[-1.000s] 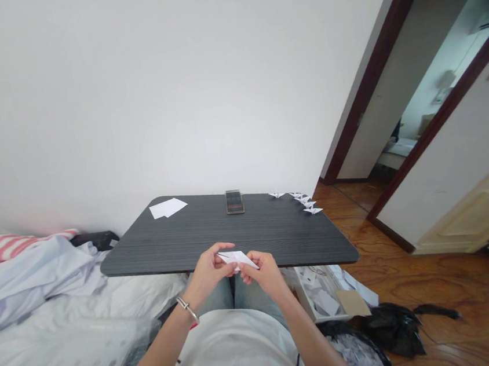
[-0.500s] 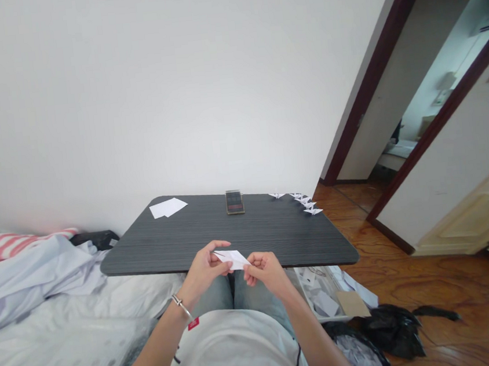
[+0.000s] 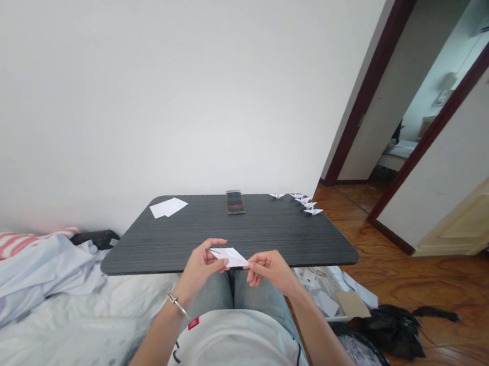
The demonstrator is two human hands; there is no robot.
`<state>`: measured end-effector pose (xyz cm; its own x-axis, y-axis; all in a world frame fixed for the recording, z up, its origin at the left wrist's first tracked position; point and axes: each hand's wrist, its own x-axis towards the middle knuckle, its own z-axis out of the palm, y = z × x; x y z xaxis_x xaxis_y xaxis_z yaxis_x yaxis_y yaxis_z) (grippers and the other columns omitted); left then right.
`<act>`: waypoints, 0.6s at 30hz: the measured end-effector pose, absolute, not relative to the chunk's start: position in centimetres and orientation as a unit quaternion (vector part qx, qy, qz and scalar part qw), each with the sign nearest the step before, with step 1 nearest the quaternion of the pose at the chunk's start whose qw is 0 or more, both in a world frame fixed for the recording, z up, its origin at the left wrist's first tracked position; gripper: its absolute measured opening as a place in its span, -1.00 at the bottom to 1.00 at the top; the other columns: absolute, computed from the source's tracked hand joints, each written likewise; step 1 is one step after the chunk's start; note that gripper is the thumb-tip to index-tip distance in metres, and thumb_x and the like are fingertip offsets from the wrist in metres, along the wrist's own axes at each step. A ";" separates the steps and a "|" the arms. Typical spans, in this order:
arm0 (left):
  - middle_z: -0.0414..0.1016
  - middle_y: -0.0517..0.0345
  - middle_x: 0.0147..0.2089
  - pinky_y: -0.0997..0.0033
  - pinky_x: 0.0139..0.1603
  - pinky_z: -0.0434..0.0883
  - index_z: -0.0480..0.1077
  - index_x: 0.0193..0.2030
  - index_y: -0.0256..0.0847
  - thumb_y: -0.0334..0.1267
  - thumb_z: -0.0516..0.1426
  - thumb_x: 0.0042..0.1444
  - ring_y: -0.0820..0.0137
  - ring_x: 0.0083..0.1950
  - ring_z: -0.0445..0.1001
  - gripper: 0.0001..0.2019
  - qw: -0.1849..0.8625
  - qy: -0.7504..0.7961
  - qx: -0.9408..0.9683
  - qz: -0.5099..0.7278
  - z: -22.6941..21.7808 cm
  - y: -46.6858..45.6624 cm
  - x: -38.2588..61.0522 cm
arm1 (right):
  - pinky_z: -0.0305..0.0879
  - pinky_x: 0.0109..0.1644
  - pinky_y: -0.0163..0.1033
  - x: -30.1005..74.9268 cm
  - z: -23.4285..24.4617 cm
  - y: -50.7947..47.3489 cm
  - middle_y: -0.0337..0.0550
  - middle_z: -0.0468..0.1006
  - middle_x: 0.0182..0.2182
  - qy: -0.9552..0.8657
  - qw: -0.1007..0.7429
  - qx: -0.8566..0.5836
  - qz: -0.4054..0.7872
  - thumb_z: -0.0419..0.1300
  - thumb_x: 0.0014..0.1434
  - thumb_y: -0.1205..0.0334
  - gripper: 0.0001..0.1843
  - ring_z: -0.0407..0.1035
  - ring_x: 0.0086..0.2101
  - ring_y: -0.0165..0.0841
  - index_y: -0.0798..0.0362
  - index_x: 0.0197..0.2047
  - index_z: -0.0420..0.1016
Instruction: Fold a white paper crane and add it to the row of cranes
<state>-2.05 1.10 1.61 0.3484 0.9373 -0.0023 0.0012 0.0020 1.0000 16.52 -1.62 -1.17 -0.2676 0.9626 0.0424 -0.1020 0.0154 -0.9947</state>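
**Folding work, partly complete**

Above the near edge of the dark table (image 3: 163, 244), the left hand (image 3: 198, 267) pinches one end of a folded white paper (image 3: 232, 257); the right hand (image 3: 273, 268) pinches the opposite tip. Winged paper figures (image 3: 313, 212) at the table's far right corner appear finished. The held piece, wingless and pointed, seems midway. White sheets (image 3: 168, 207) at the table's far left corner look unfolded.

The left hand (image 3: 201, 265) is holding a folded white paper (image 3: 230, 257), and the right hand (image 3: 273, 269) is pinching its tip. On the dark table (image 3: 180, 236), white sheets (image 3: 167, 207) are lying at left, paper figures (image 3: 313, 212) are sitting at right, and a device (image 3: 235, 201) is resting between.
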 end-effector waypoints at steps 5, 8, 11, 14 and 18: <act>0.46 0.21 -0.55 0.48 -0.40 0.38 0.23 -0.08 -0.34 -0.31 0.21 -0.17 0.47 -0.49 0.44 -0.53 0.581 0.403 0.575 0.412 1.4 1.1 -2.1 | 0.31 -0.55 -0.38 16.8 -0.9 -1.8 -0.14 0.54 -0.60 -0.536 0.461 -0.386 0.593 0.18 -0.04 0.07 -0.69 0.41 -0.60 -0.42 0.18 -0.37 0.47; 0.46 0.23 -0.55 0.47 -0.39 0.39 0.23 -0.09 -0.33 -0.31 0.22 -0.18 0.47 -0.50 0.44 -0.54 0.583 0.405 0.568 0.416 1.5 0.9 -1.9 | 0.31 -0.58 -0.38 16.7 -0.8 -1.8 -0.12 0.54 -0.57 -0.530 0.479 -0.379 0.588 0.13 0.00 0.04 -0.67 0.42 -0.58 -0.41 0.17 -0.36 0.47; 0.45 0.25 -0.56 0.48 -0.40 0.40 0.24 -0.11 -0.31 -0.30 0.22 -0.19 0.47 -0.51 0.44 -0.55 0.585 0.408 0.564 0.416 1.6 0.7 -1.6 | 0.28 -0.61 -0.42 16.1 -1.0 -1.7 -0.17 0.52 -0.63 -0.527 0.498 -0.397 0.563 0.17 -0.04 0.05 -0.70 0.38 -0.64 -0.46 0.16 -0.51 0.44; 0.45 0.24 -0.53 0.47 -0.41 0.40 0.25 -0.11 -0.31 -0.30 0.23 -0.20 0.47 -0.51 0.44 -0.54 0.587 0.403 0.563 0.419 1.6 0.6 -1.3 | 0.26 -0.63 -0.43 15.6 -1.3 -1.7 -0.21 0.48 -0.69 -0.528 0.505 -0.416 0.541 0.19 -0.05 0.05 -0.70 0.33 -0.70 -0.49 0.15 -0.57 0.41; 0.47 0.20 -0.45 0.46 -0.40 0.40 0.25 -0.11 -0.29 -0.31 0.24 -0.23 0.46 -0.47 0.43 -0.52 0.584 0.393 0.569 0.425 1.3 0.5 -0.9 | 0.24 -0.64 -0.44 15.4 -1.4 -1.8 -0.23 0.47 -0.71 -0.542 0.502 -0.421 0.526 0.17 -0.03 0.06 -0.69 0.31 -0.72 -0.51 0.15 -0.58 0.40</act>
